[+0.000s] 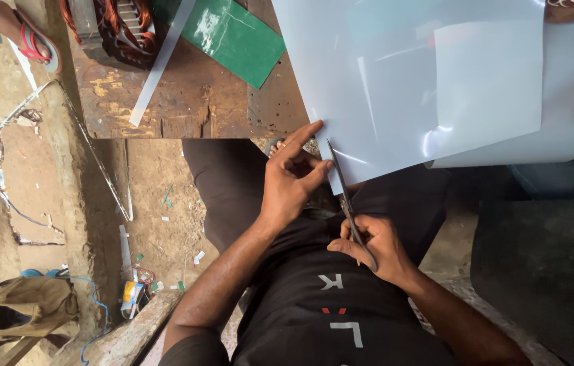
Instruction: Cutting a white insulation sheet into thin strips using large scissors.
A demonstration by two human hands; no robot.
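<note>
The left hand pinches the pale sheet edge, keeping it taut beside the scissors, which the right hand grips closed around the handles.

A black T-shirt is worn, marked on the chest with white block shapes and a small red mark between them. Dark trousers are worn below. Both forearms are left bare, and no gloves, rings or watch are seen.

I see soft, even daylight, sharp focus throughout, white glare streaks on the glossy pale sheet, and dim right edges.
</note>
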